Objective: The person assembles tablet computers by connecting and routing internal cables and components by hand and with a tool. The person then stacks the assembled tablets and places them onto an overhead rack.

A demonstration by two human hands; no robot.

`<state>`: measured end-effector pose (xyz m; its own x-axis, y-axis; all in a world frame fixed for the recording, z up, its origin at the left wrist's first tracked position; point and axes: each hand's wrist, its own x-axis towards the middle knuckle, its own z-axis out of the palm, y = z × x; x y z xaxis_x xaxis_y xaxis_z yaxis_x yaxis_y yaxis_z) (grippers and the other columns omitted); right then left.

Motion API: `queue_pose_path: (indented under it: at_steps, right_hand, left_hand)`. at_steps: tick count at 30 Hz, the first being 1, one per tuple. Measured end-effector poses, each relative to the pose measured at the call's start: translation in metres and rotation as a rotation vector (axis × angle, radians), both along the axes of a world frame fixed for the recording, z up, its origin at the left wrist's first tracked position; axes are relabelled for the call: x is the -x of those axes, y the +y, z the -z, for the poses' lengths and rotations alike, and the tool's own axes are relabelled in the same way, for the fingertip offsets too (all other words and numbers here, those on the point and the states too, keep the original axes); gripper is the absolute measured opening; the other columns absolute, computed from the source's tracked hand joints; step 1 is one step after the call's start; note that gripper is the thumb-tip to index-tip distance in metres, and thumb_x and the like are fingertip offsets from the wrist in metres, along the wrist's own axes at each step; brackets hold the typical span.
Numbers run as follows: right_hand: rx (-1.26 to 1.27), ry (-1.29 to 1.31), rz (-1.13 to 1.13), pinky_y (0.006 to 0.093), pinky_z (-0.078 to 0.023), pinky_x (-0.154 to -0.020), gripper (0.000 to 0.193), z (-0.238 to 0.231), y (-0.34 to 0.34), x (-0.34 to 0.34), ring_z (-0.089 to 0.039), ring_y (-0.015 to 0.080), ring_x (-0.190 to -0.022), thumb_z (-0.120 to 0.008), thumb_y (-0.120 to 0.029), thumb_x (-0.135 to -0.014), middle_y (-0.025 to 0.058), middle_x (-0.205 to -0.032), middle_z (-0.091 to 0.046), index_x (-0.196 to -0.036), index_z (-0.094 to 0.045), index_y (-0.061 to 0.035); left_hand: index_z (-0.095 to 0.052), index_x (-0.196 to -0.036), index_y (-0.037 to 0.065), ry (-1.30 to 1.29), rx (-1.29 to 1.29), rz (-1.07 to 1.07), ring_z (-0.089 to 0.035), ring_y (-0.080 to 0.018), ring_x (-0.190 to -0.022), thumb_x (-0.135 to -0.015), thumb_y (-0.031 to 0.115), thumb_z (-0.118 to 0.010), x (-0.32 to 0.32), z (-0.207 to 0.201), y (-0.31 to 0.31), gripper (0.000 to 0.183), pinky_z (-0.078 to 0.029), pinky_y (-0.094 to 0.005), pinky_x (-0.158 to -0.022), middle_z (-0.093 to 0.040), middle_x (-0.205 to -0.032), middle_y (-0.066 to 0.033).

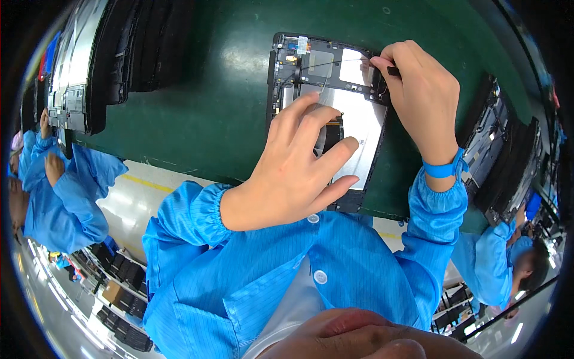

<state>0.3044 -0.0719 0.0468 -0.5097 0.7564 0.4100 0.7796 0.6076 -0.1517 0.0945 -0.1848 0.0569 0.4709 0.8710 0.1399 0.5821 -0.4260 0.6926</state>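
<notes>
An opened tablet-like device (365, 125) lies on the green tabletop, with a black frame, a silver panel and small parts along its top. A thin black wire (335, 62) runs across its upper section. At the device's upper right corner, my right hand (423, 90) pinches the end of this wire. A small black piece (393, 70) sticks out by those fingers; its kind is unclear. My left hand (305, 161) rests over the device's middle with its fingers spread, partly hiding a dark ribbon-like part (333, 133). A blue band (445, 168) circles my right wrist.
Stacked black device frames (84, 66) stand at the left of the green table (221, 113). More frames (502, 155) lean in a row at the right. Co-workers in blue smocks sit at the left (66, 197) and right (487, 263). Shelves (122, 281) stand behind me.
</notes>
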Motion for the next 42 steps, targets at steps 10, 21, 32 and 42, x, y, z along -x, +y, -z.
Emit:
queue_pose_path:
  at_steps: [10,21,32,42]
  right_hand:
    - [-0.011,0.006,-0.017,0.0337,-0.051,-0.059,0.019,0.000,0.002,0.001,-0.068,0.0240,-0.074,-0.079,-0.014,-0.078,0.0042,-0.078,-0.063,-0.081,-0.061,-0.0107]
    - [0.195,-0.005,0.009,0.0378,-0.049,-0.058,0.021,-0.012,-0.038,-0.009,-0.065,0.0265,-0.072,-0.079,-0.008,-0.073,0.0048,-0.080,-0.061,-0.086,-0.063,-0.0112]
    - [0.212,0.043,-0.001,0.0361,-0.046,-0.052,0.021,-0.008,-0.061,-0.008,-0.062,0.0244,-0.064,-0.082,-0.007,-0.075,0.0055,-0.076,-0.058,-0.085,-0.063,-0.0076]
    - [0.141,0.113,0.031,0.0367,-0.045,-0.052,0.024,-0.001,-0.055,-0.003,-0.060,0.0241,-0.063,-0.083,-0.008,-0.075,0.0055,-0.074,-0.056,-0.085,-0.061,-0.0081]
  left_hand:
    - [-0.067,-0.113,0.004,-0.238,0.108,0.030,-0.052,-0.0404,-0.120,-0.075,0.016,-0.087,-0.001,0.002,0.000,0.044,-0.052,-0.0420,-0.089,-0.048,-0.132,-0.0226]
    - [-0.070,-0.114,0.004,-0.356,0.097,0.138,-0.055,-0.0396,-0.118,-0.078,0.014,-0.085,0.014,0.004,-0.001,0.041,-0.049,-0.0439,-0.094,-0.049,-0.127,-0.0220]
    - [-0.070,-0.111,0.002,-0.060,-0.241,-0.139,-0.063,-0.0362,-0.113,-0.083,0.002,-0.075,0.060,0.014,0.054,0.029,-0.051,-0.0396,-0.097,-0.060,-0.128,-0.0188]
    - [-0.076,-0.103,0.010,0.150,-0.515,-0.004,-0.053,-0.0424,-0.127,-0.072,0.013,-0.086,0.062,0.032,0.061,0.033,-0.050,-0.0481,-0.098,-0.059,-0.128,-0.0164]
